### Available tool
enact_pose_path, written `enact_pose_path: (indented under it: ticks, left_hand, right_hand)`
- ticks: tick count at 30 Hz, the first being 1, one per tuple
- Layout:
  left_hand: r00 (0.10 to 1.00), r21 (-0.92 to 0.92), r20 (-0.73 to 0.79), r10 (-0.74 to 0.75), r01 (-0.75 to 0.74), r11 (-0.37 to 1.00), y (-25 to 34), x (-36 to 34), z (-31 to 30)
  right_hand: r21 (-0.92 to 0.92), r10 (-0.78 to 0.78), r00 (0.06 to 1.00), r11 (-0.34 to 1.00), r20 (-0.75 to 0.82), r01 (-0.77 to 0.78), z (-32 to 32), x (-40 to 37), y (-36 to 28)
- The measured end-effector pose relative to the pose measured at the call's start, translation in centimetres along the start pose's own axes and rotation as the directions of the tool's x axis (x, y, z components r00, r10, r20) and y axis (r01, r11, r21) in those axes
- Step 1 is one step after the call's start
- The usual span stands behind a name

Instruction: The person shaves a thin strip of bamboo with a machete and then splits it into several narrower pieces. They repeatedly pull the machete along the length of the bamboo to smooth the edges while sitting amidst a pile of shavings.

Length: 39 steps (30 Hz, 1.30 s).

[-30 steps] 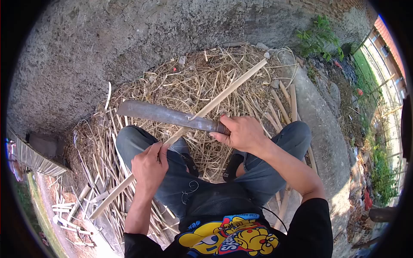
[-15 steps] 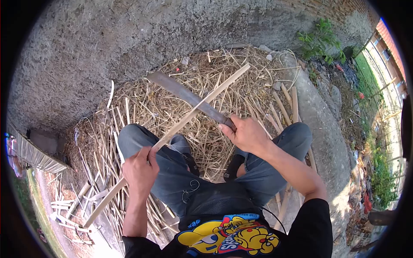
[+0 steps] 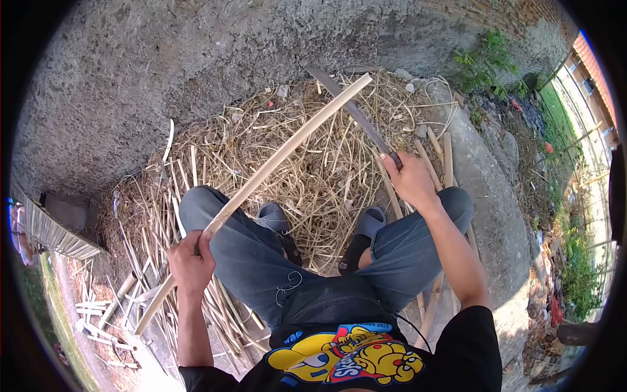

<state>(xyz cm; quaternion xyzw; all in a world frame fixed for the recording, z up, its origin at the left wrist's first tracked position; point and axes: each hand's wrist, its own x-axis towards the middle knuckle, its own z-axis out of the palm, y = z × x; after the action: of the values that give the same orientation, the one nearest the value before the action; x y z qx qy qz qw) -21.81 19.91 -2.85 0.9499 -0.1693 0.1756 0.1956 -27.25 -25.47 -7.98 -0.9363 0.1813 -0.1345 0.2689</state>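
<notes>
My left hand (image 3: 191, 262) is closed around a long pale bamboo strip (image 3: 281, 156), which slants from the lower left up to the far right. In my right hand (image 3: 411, 178) is the dark handle of a machete (image 3: 361, 118). Its blade points up and to the left, crossing behind the strip close to the strip's far end. Both are held over a heap of thin bamboo shavings (image 3: 313, 176) between my knees and the wall.
A rough grey wall (image 3: 196, 59) rises ahead. Many bamboo strips (image 3: 153, 242) lie at my left, and several bamboo pieces (image 3: 447, 160) beside my right knee. A concrete edge (image 3: 499, 215) runs along the right, with a green plant (image 3: 490, 62) beyond.
The machete has moved up and right along the strip, its blade turning steeper. My left hand has shifted down and left, and the strip's near half now shows a different face.
</notes>
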Motion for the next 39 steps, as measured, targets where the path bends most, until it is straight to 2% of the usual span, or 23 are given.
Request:
enact_pose_path:
  ticks: [3, 4, 5, 6, 7, 8, 9, 11, 13, 14, 15, 19, 21, 22, 24, 28, 30, 32, 33, 34, 35, 37, 39]
  left_hand:
    - [0.999, -0.062, 0.032, -0.042, 0.044, 0.997, -0.2, 0.5, 0.1]
    - [0.994, -0.131, 0.055, -0.092, 0.099, 0.986, -0.4, 0.6, 0.1]
    - [0.987, -0.198, 0.080, -0.143, 0.156, 0.968, -0.6, 0.6, 0.0]
    - [0.981, -0.236, 0.094, -0.168, 0.186, 0.954, -0.5, 0.6, 0.0]
    - [0.980, -0.227, 0.088, -0.177, 0.193, 0.955, -0.6, 0.5, 0.0]
    - [0.964, -0.291, 0.154, -0.214, 0.252, 0.923, -0.7, 0.5, 0.1]
    - [0.943, -0.351, 0.224, -0.246, 0.314, 0.882, -0.8, 0.5, 0.4]
    - [0.937, -0.342, 0.246, -0.250, 0.325, 0.882, -0.4, 0.6, 1.2]
    - [0.906, -0.411, 0.358, -0.227, 0.371, 0.833, 1.0, 1.1, 2.1]
    - [0.901, -0.430, 0.381, -0.206, 0.371, 0.823, 2.1, 1.5, 2.4]
    - [0.898, -0.453, 0.401, -0.181, 0.366, 0.813, 3.5, 1.9, 2.5]
    - [0.878, -0.502, 0.456, -0.144, 0.387, 0.774, 6.2, 2.6, 4.0]
    - [0.859, -0.549, 0.499, -0.112, 0.413, 0.727, 6.1, 2.3, 4.1]
    - [0.853, -0.560, 0.508, -0.121, 0.434, 0.706, 6.1, 2.1, 3.7]
    - [0.861, -0.576, 0.493, -0.128, 0.433, 0.693, 6.6, 1.8, 2.9]
    - [0.825, -0.475, 0.546, -0.146, 0.449, 0.757, 5.6, 2.6, 2.1]
    - [0.862, -0.580, 0.501, -0.073, 0.397, 0.712, 5.0, 2.5, 3.3]
    - [0.860, -0.603, 0.502, -0.097, 0.428, 0.673, 4.7, 3.2, 4.3]
    - [0.854, -0.622, 0.505, -0.121, 0.458, 0.635, 4.7, 3.3, 4.6]
    - [0.847, -0.667, 0.521, -0.108, 0.483, 0.567, 5.4, 3.2, 4.8]
    - [0.811, -0.655, 0.579, -0.085, 0.525, 0.543, 6.5, 3.1, 4.4]
    - [0.760, -0.652, 0.645, -0.082, 0.603, 0.459, 6.2, 2.7, 3.6]
    - [0.761, -0.632, 0.643, -0.082, 0.588, 0.505, 5.5, 3.5, 4.3]
  right_hand:
    - [0.157, 0.062, 0.998, 0.986, 0.002, -0.062, 0.7, -0.2, -1.6]
    - [0.209, 0.005, 0.994, 0.978, -0.106, 0.018, 1.6, 0.3, -1.0]
    - [0.221, 0.000, 0.995, 0.975, -0.101, 0.023, 1.8, 0.5, -1.0]
    - [0.464, 0.215, 0.976, 0.867, -0.023, -0.180, 1.6, 0.7, -1.6]
    - [0.651, 0.393, 0.913, 0.667, 0.107, -0.363, 1.6, 0.9, -2.0]
    - [0.771, 0.382, 0.920, 0.559, 0.088, -0.306, 2.3, 0.9, -2.1]
    - [0.770, 0.373, 0.923, 0.559, 0.096, -0.306, 2.6, 0.6, -2.5]
    - [0.797, 0.273, 0.962, 0.580, 0.009, -0.172, 3.4, -0.6, -3.6]
    - [0.694, 0.078, 0.997, 0.719, -0.017, -0.045, 4.3, -1.9, -4.9]
    - [0.549, -0.073, 0.994, 0.829, -0.082, 0.106, 4.5, -2.7, -6.0]
    - [0.467, -0.193, 0.981, 0.864, -0.038, 0.188, 4.1, -3.5, -7.7]
    - [0.306, -0.406, 0.894, 0.890, 0.191, 0.339, 6.7, -6.6, -11.0]
    - [0.186, -0.523, 0.848, 0.845, 0.087, 0.502, 6.4, -6.9, -12.0]
    - [0.191, -0.518, 0.851, 0.847, 0.085, 0.496, 6.3, -6.6, -11.9]
    - [0.033, -0.620, 0.783, 0.785, 0.049, 0.619, 5.8, -5.5, -10.9]
    - [-0.081, -0.665, 0.747, 0.744, 0.008, 0.663, 5.1, -3.1, -9.1]
    - [-0.072, -0.664, 0.747, 0.744, 0.043, 0.665, 4.8, -2.4, -9.4]
    - [-0.066, -0.653, 0.754, 0.751, 0.069, 0.657, 5.0, -2.4, -10.0]
    - [0.029, -0.608, 0.791, 0.793, 0.062, 0.608, 5.5, -2.8, -10.9]
    - [0.121, -0.561, 0.826, 0.825, 0.054, 0.553, 5.8, -3.1, -12.0]
    - [0.098, -0.566, 0.815, 0.824, 0.126, 0.557, 5.1, -3.5, -12.8]
    - [0.067, -0.574, 0.817, 0.819, 0.053, 0.570, 3.9, -2.1, -12.4]
    - [0.079, -0.571, 0.815, 0.821, 0.102, 0.566, 3.9, -1.2, -12.1]
